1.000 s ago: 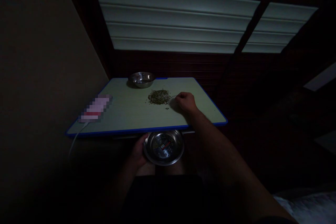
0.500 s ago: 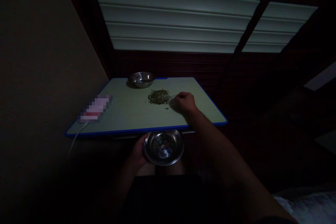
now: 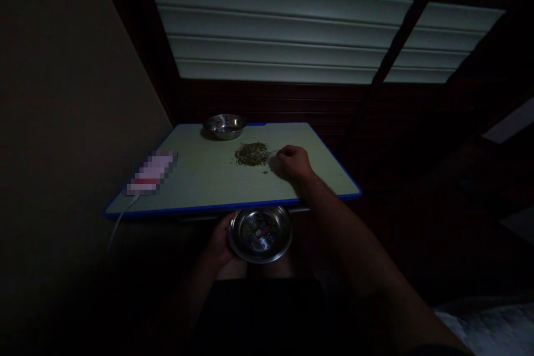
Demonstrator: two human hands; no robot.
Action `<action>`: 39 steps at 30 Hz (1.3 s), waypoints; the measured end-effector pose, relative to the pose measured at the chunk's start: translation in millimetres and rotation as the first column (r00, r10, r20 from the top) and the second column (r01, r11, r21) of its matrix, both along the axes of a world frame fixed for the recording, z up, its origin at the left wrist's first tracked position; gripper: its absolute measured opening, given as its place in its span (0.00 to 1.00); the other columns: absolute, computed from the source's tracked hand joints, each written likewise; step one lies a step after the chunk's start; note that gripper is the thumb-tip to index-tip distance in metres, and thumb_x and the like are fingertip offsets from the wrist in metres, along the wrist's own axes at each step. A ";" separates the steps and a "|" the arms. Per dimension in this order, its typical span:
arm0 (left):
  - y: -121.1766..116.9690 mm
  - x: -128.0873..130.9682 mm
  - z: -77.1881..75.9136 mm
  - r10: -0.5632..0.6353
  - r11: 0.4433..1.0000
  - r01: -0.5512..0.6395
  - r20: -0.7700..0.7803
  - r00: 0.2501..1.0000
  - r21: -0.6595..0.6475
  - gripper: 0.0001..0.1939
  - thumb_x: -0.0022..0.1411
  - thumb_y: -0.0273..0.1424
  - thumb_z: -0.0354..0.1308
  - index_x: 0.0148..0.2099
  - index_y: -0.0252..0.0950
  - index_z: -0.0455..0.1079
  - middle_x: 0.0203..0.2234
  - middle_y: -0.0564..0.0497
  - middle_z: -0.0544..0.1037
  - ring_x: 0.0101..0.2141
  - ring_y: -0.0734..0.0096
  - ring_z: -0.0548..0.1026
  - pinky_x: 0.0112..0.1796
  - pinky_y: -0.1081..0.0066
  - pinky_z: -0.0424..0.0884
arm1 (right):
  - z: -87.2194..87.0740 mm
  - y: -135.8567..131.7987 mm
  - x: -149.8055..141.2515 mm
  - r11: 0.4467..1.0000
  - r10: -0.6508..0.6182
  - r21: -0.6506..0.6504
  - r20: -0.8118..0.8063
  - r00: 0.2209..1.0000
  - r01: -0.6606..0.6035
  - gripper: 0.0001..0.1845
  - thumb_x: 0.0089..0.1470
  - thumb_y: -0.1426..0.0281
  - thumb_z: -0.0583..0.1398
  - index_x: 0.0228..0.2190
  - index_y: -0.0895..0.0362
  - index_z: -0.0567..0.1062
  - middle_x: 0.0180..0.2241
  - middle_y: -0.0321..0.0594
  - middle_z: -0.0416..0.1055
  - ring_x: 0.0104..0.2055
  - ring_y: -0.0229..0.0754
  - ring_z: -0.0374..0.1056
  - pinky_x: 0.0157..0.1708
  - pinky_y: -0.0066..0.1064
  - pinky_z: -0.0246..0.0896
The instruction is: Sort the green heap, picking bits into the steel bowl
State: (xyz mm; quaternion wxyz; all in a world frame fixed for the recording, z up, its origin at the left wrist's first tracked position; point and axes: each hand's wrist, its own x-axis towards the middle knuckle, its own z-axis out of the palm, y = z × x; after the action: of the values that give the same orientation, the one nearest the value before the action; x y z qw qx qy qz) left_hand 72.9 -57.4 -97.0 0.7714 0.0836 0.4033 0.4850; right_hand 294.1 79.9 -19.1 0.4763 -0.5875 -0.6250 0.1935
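Observation:
My left hand (image 3: 219, 242) grips the left rim of a shiny metal bowl (image 3: 261, 253), held below the table's front edge, over my lap. Inside this bowl are a label with some orange on it and several small specks. Over the table, my right hand (image 3: 295, 161) is closed, fingertips pinched together and pointing left. A thin, pale, see-through piece (image 3: 272, 154) seems to stick out from those fingertips; its kind is too dim to tell. Just left of it lies a loose, flat heap of small greenish-brown grains (image 3: 251, 154), with a few strays around it.
A second metal bowl (image 3: 226, 128) stands at the back left of the pale, blue-edged table (image 3: 196, 178). At the left edge lies a blurred-out pink phone-like thing (image 3: 151, 173) with a white cable (image 3: 119, 222) hanging down. Slatted panels (image 3: 271, 33) rise behind; a wall (image 3: 104, 94) flanks the left.

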 end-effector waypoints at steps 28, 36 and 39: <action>1.2 0.0 -0.8 -0.002 1.000 0.002 -0.013 1.000 -0.029 0.10 0.62 0.29 0.54 0.34 0.31 0.76 0.24 0.48 0.82 0.28 0.64 0.80 0.35 0.66 0.75 | -1.2 0.9 -0.3 1.000 -0.027 0.015 0.013 1.000 0.027 0.10 0.44 0.68 0.58 0.25 0.59 0.78 0.24 0.36 0.74 0.29 0.38 0.67 0.33 0.28 0.60; 1.7 0.5 0.3 0.026 0.998 -0.028 -0.036 0.999 -0.058 0.09 0.62 0.28 0.54 0.35 0.31 0.76 0.24 0.48 0.82 0.28 0.64 0.80 0.35 0.66 0.75 | -2.1 1.9 -0.1 0.999 0.044 0.015 -0.024 0.999 -0.043 0.08 0.43 0.69 0.58 0.24 0.59 0.77 0.24 0.36 0.73 0.29 0.38 0.67 0.33 0.29 0.60; 1.1 0.8 1.1 0.019 0.998 -0.022 -0.038 0.999 -0.062 0.10 0.62 0.28 0.54 0.34 0.31 0.75 0.24 0.48 0.82 0.28 0.65 0.80 0.36 0.65 0.75 | -1.4 0.9 0.0 0.999 0.033 0.015 -0.024 0.999 -0.033 0.08 0.43 0.69 0.58 0.23 0.58 0.76 0.23 0.35 0.72 0.29 0.37 0.66 0.32 0.28 0.59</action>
State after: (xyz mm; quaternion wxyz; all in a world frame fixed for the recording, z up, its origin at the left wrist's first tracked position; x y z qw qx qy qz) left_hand 73.7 -56.3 -95.9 0.7609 0.0645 0.4336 0.4783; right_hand 294.1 80.8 -20.4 0.4850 -0.5710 -0.6303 0.2039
